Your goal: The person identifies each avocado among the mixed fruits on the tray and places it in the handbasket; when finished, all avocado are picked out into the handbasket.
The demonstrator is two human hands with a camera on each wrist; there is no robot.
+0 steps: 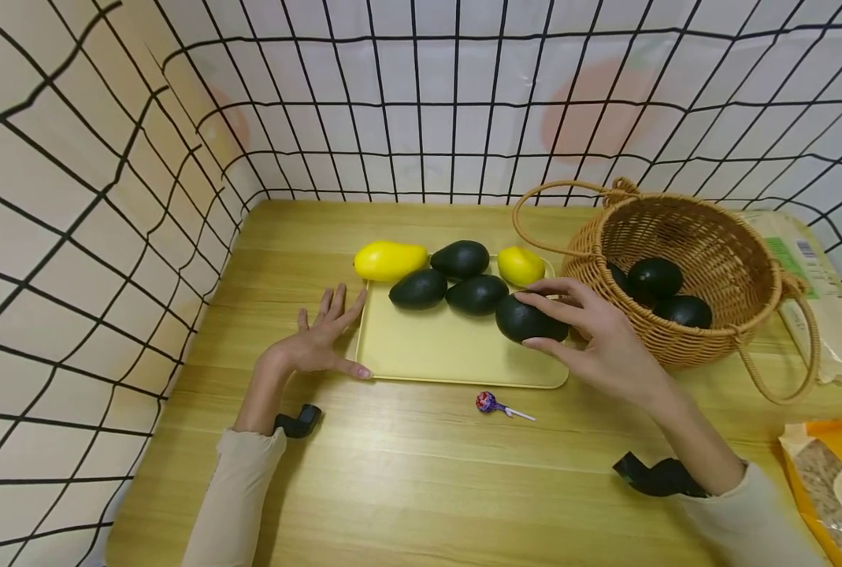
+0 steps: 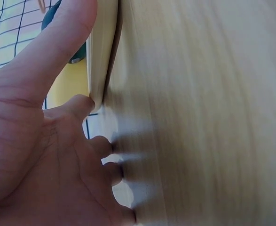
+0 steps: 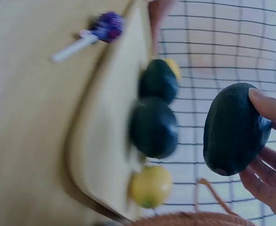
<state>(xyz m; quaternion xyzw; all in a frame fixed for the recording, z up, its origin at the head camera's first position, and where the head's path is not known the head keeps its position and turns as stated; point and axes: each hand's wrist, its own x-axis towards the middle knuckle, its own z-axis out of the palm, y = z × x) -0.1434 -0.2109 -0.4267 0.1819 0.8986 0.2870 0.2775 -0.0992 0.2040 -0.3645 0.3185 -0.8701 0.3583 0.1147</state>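
Right hand (image 1: 608, 339) pinches dark avocado (image 1: 523, 321) between thumb and fingers, above tray (image 1: 435, 354) near its right edge. Left hand (image 1: 314, 342) has fingers spread, thumb at tray's near-left corner. Avocado looks firm, smooth, probably light, maybe slippery; best gripped across its widest part.

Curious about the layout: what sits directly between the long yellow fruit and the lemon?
In the head view, one dark avocado lies between the long yellow fruit and lemon.
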